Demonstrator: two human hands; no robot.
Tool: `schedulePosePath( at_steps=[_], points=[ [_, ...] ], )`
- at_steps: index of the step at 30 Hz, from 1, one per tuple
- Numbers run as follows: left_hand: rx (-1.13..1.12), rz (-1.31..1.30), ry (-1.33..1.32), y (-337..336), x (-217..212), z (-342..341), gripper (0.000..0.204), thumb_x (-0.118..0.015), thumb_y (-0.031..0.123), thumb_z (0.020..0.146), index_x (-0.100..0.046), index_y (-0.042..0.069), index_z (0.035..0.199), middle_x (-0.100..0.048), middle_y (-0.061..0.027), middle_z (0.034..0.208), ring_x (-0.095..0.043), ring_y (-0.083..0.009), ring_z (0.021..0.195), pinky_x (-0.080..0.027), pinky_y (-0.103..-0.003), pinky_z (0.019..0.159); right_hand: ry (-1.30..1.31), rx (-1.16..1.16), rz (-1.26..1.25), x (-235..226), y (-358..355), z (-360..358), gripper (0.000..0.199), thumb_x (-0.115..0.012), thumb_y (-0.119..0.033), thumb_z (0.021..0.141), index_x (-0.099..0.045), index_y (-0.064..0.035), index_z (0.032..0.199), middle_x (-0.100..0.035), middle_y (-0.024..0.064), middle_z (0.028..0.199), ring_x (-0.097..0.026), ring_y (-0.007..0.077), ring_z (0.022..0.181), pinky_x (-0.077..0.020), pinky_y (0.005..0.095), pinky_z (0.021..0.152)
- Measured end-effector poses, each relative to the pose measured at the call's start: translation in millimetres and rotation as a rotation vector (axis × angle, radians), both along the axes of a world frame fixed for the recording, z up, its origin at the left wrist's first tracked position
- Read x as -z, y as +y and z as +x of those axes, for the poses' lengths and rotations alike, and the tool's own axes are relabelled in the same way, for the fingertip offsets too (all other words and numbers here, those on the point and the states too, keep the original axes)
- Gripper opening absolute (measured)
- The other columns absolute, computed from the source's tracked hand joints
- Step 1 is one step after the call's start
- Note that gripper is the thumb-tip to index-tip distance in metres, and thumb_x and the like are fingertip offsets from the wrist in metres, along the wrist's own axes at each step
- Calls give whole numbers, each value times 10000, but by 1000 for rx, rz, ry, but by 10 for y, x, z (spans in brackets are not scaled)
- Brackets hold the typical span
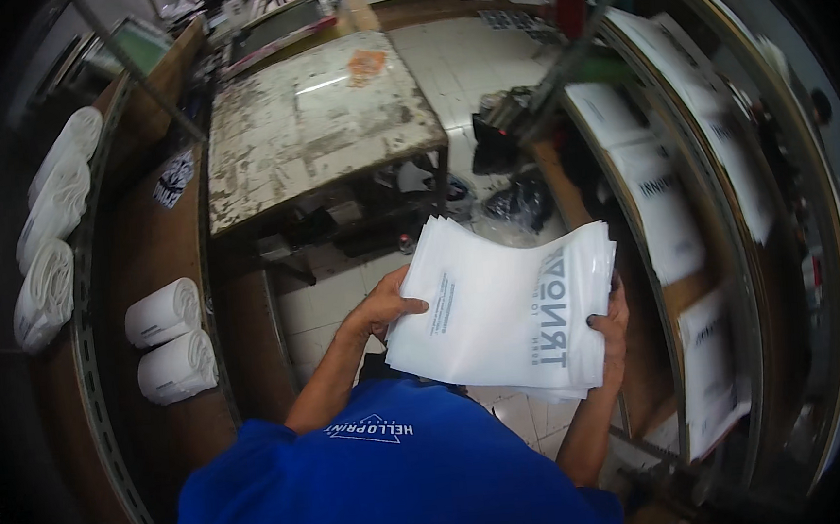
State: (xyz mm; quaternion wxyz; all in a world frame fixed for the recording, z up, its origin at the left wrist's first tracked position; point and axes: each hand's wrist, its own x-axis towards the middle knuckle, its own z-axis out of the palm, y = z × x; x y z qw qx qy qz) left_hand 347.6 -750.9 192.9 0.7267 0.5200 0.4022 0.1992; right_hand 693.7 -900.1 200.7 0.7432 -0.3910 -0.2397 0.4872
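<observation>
A stack of white printed plastic bags (482, 306) spans the space in front of my body, sagging a little between my hands. My left hand (389, 305) grips its left edge, thumb on top and fingers underneath. At the right edge my right hand (611, 325) holds the stack the same way, its thumb tip dark. Grey lettering runs along the right side of the top sheet, with small blue-green print nearer the left. Most of my fingers are hidden beneath the stack.
Left shelves carry white rolled bundles (42, 293) and two more rolls (176, 362). On the right, shelves hold flat white stacks (665, 211). Ahead stands a stained work table (318, 128) with an orange patch. Dark plastic bags (518, 204) lie on the tiled floor beyond my hands.
</observation>
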Motion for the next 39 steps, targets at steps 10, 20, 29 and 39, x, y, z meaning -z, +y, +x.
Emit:
schedulePosePath(
  at_steps=[10, 20, 29, 39],
  points=[
    [-268, 234, -63, -647, -453, -951, 651, -755, 14, 752, -486, -49, 1341, -645, -131, 1199, -650, -181, 1054, -526, -323, 937, 166, -252, 313, 209, 415, -327, 941, -636, -54, 590, -274, 53, 1452, -554, 231, 1259, -642, 297, 1084, -558, 390, 942],
    [-530, 467, 35, -324, 77, -1005, 615, -691, -62, 766, -480, -69, 1343, -670, -153, 1166, -680, -198, 982, -551, -313, 875, -86, -342, 410, 1032, 1713, -381, 1019, -612, 7, 557, -226, 30, 1501, -615, 208, 1202, -663, 262, 1040, -535, 327, 910],
    [-654, 591, 618, 1629, 1382, -1839, 459, -683, -17, 758, -597, -59, 1207, -701, -141, 1058, -674, -214, 935, -536, -336, 858, -519, -325, 147, 1997, 3851, -1230, 924, -606, 68, 626, -269, 55, 1486, -571, 215, 1268, -605, 279, 1097, -506, 339, 927],
    [-700, 581, 573, 2405, 597, -1770, 362, -736, 30, 815, -636, -55, 1152, -725, -132, 952, -698, -191, 769, -567, -319, 687, -935, -234, -184, 1318, 4326, -1563, 758, -789, -9, 582, -486, 73, 1271, -650, 213, 1137, -655, 286, 1024, -529, 386, 902]
  ],
)
